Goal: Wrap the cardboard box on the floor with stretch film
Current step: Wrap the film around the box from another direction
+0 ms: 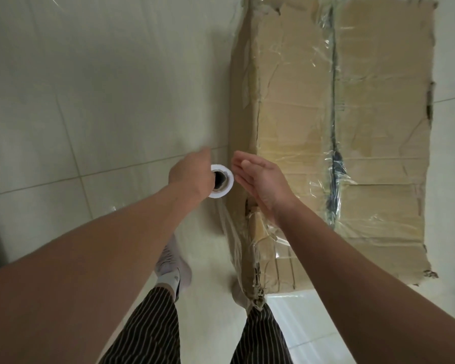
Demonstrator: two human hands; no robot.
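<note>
The left hand [189, 177] is reaching forward on an outstretched arm, gripping the top of the stretch film roll [222, 183]. The right hand [260, 179] is hovering just right of the roll, fingers straight, palm facing it, holding nothing. The roll is standing upright, its core opening facing the camera. The cardboard box [352, 127] is lying beneath the right hand, stretching away lengthwise.
</note>
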